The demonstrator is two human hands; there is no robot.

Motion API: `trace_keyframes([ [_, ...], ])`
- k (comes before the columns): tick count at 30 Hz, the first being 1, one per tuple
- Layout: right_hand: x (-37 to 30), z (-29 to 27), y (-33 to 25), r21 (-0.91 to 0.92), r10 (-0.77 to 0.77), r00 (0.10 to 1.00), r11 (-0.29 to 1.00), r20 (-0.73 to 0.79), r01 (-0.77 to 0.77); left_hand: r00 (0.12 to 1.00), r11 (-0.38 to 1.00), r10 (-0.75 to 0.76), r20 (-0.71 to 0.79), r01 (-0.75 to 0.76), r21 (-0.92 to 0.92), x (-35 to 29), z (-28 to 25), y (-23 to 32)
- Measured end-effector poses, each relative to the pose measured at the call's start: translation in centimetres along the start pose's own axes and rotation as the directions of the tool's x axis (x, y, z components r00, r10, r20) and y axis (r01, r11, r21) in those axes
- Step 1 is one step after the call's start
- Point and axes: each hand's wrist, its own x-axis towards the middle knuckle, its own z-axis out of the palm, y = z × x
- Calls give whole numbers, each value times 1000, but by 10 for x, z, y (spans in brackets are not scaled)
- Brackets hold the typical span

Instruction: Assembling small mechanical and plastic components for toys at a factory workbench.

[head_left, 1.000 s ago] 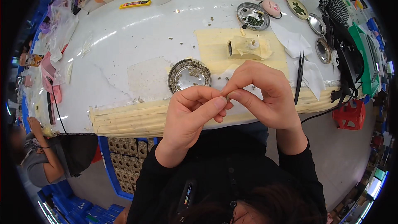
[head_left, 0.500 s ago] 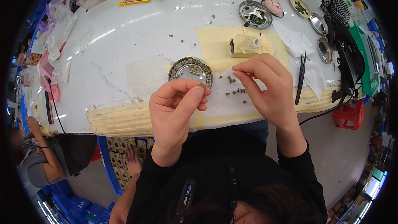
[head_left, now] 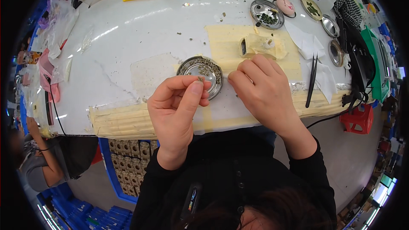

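Observation:
My left hand (head_left: pixel 171 107) pinches a small greenish-brown piece (head_left: pixel 200 79) between thumb and forefinger. It hovers over the near left part of a round metal dish (head_left: pixel 180 86) with many small grey-brown pieces (head_left: pixel 209 66) along its inside. My right hand (head_left: pixel 265 93) is just right of the dish, back of the hand up and fingers curled together. Whatever its fingertips may hold is hidden. The right hand covers most of the loose pieces lying on the table beneath it.
Beyond my right hand sits a tape-wrapped block (head_left: pixel 260 47) on yellow tape. Black tweezers (head_left: pixel 312 81) lie on white paper at right. A metal dish (head_left: pixel 279 20) of dark green bits stands farther back. Below the table edge is a blue tray (head_left: pixel 111 170) of patterned blocks; a person sits at left.
My right hand has turned over, its fingers curling down toward the dish and over the loose pieces. My left hand has shifted slightly left. Another person's hand has left the blue tray.

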Motion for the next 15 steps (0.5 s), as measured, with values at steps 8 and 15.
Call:
trace_keyframes([
  [8, -1, 5, 4, 46, 11, 999, 999, -52, -9, 999, 1000, -22, 25, 22, 15, 1, 4, -4],
  [15, 2, 1, 3, 225, 102, 975, 973, -196, -57, 1000, 997, -14, 17, 12, 78, -2, 8, -4],
])
